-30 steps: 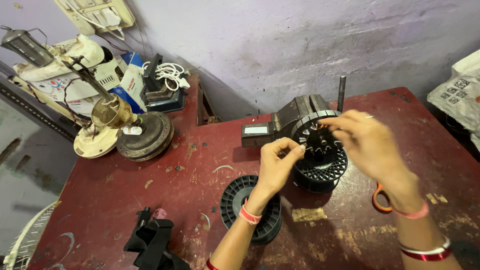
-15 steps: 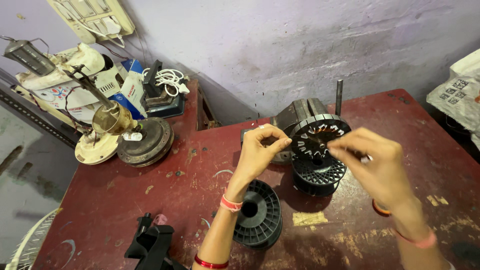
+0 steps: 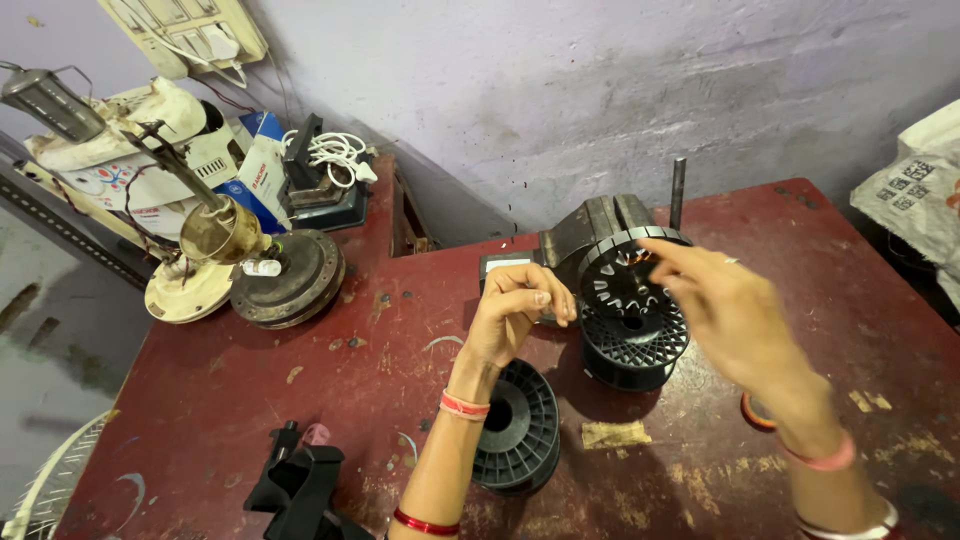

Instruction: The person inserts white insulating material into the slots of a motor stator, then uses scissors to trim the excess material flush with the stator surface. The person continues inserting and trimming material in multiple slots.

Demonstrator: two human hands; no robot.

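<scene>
Black ribbed plastic spool (image 3: 628, 285) sat on the winding machine, above a second black spool on the red bench (image 3: 300, 390). The right hand (image 3: 725, 315), fingers loosely extended, touched its rim. The left hand (image 3: 520, 310) hovered beside it, fingertips pinched together; whether on wire, unclear.

Soft even daylight, faint shadows; right hand (image 3: 735, 315) motion-blurred (edges bend slightly), rest sharp.
</scene>
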